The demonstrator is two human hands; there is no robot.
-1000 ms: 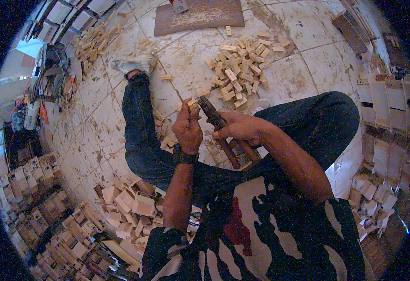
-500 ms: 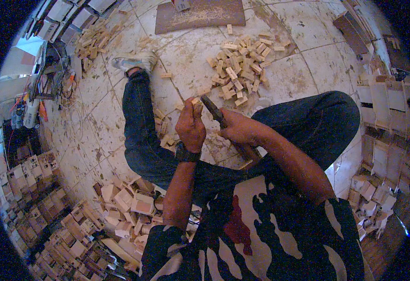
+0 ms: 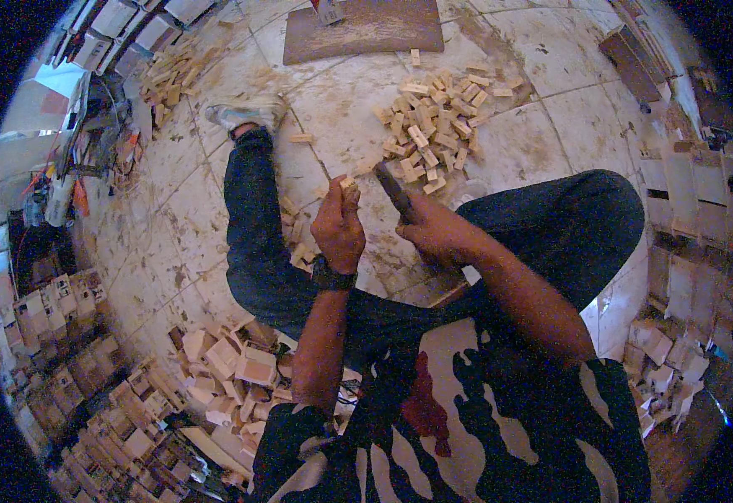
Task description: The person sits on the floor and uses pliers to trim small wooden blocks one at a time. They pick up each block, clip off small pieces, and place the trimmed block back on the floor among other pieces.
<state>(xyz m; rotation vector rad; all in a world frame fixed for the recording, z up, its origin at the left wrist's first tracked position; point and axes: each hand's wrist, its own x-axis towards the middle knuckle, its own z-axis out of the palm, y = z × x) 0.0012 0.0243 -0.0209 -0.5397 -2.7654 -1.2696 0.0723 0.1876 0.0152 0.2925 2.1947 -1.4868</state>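
Left-edge stacks: Rows of wooden pieces (image 3: 56, 314) are stacked along the floor.
Lower-left heap: Larger wooden offcuts (image 3: 257, 366) are piled loosely beside the person's leg.
Left hand: A small wooden block (image 3: 349, 185) is pinched at the fingertips of the left hand (image 3: 338, 236), the grip closed; the block is held up above the tiled floor (image 3: 190, 189), near the tool's head but apart from it.
Tool: A dark hand tool (image 3: 393, 191) is tilted toward the upper left; whether its jaws are parted cannot be told.
Block pile: Small pale blocks (image 3: 429, 126) are heaped on the tiles beyond the hands.
Right hand: The tool is gripped in the closed right hand (image 3: 440, 230).
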